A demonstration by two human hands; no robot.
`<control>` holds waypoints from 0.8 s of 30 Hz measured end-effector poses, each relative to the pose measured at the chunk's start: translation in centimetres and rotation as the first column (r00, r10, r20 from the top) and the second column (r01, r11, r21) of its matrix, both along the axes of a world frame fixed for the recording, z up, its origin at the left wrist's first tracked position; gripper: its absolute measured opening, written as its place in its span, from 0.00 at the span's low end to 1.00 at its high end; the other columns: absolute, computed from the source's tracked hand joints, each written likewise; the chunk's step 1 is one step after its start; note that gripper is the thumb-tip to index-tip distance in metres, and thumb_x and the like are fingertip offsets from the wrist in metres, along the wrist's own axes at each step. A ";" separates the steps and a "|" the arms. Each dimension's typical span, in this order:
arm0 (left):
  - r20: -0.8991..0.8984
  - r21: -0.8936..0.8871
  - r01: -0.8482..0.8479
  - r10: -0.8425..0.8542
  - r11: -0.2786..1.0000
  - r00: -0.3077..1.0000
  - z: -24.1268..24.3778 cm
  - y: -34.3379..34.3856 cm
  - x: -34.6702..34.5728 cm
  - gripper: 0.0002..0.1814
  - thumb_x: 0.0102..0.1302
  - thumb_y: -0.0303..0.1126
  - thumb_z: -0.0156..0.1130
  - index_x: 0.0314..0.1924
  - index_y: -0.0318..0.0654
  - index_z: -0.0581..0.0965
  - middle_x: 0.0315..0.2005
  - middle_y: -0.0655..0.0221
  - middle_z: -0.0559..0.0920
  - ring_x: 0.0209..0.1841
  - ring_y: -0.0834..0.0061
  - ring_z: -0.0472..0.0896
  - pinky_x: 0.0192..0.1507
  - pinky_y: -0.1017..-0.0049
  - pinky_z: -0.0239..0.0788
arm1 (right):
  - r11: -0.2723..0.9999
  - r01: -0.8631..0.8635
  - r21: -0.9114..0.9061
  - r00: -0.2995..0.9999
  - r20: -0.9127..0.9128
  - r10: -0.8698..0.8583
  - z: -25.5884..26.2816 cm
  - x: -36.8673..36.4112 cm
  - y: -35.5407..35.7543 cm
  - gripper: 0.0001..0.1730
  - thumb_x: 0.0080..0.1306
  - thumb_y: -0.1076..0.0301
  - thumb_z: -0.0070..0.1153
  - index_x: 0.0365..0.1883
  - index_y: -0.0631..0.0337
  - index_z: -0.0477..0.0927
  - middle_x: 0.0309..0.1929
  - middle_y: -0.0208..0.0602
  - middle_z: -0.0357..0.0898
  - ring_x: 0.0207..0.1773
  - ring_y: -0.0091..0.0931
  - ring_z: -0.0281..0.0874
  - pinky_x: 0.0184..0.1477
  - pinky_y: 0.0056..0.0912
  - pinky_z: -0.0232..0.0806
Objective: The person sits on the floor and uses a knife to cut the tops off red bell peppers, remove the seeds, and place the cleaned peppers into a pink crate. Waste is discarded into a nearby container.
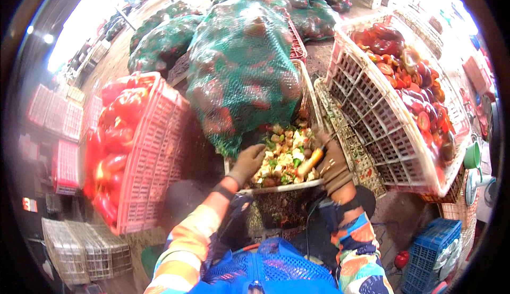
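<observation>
My left hand (250, 162), in a brownish glove, is at the left rim of a crate (279, 188) full of pepper cores and trimmings (287, 154). Its fingers reach toward the lower edge of a green mesh sack (243, 66); whether they grip it is hidden. My right hand (334, 162), also gloved and blurred, is at the crate's right side, shut on a tool with a yellow-orange handle (311, 162). The tool's working end cannot be made out. The bulging sack, with dark red peppers inside, rests over the crate's far part.
A red-pink crate (153, 154) of red peppers (119, 134) stands left. A tilted white crate (374, 118) of cut dark red peppers (422, 94) stands right. More green sacks (167, 41) lie beyond. A blue crate (430, 250) and a loose red pepper (401, 259) are lower right.
</observation>
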State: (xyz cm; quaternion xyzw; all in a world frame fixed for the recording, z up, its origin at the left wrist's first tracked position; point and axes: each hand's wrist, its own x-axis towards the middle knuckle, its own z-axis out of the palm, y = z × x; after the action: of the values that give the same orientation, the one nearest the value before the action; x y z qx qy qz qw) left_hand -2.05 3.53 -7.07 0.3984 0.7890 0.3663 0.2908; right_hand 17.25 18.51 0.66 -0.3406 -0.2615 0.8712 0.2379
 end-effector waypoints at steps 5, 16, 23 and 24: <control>-0.107 -0.368 -0.172 0.142 0.914 0.984 -19.1 5.4 -7.7 0.19 0.66 0.36 0.45 0.51 0.35 0.73 0.44 0.50 0.79 0.45 0.55 0.78 0.51 0.63 0.67 | 0.985 -0.133 -0.106 0.990 -0.070 0.126 -3.0 -1.4 -0.8 0.20 0.71 0.56 0.40 0.54 0.60 0.69 0.41 0.39 0.77 0.26 0.22 0.72 0.25 0.29 0.71; -0.443 -0.649 -0.189 -0.163 0.737 0.882 -11.4 14.3 -11.5 0.19 0.67 0.36 0.39 0.52 0.37 0.72 0.44 0.48 0.78 0.47 0.50 0.76 0.50 0.59 0.67 | 0.983 -0.018 -0.181 0.999 0.023 0.023 -2.9 -1.0 1.2 0.20 0.72 0.54 0.35 0.53 0.58 0.68 0.38 0.39 0.74 0.25 0.24 0.71 0.26 0.31 0.70; -0.441 -0.623 -0.208 -0.118 0.754 0.890 -12.5 14.3 -13.3 0.17 0.67 0.34 0.42 0.52 0.39 0.72 0.43 0.50 0.78 0.46 0.51 0.77 0.49 0.58 0.68 | 0.979 -0.009 -0.203 1.000 0.008 0.011 -3.2 -0.4 1.3 0.20 0.72 0.54 0.34 0.53 0.58 0.67 0.37 0.39 0.74 0.25 0.25 0.71 0.27 0.33 0.69; -0.442 -0.620 -0.217 -0.108 0.754 0.890 -12.3 13.6 -13.3 0.17 0.67 0.34 0.42 0.52 0.39 0.72 0.43 0.50 0.78 0.46 0.52 0.77 0.48 0.58 0.68 | 0.978 -0.016 -0.208 1.000 -0.011 0.014 -3.2 -0.3 1.3 0.20 0.72 0.54 0.36 0.53 0.58 0.67 0.36 0.39 0.74 0.24 0.25 0.72 0.26 0.33 0.70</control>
State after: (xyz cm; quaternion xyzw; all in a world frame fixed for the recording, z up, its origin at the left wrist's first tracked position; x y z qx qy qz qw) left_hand -15.33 17.12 -19.41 0.3211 0.9233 -0.0273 0.2090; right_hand 16.95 19.77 -2.52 -0.3576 -0.1706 0.8971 0.1956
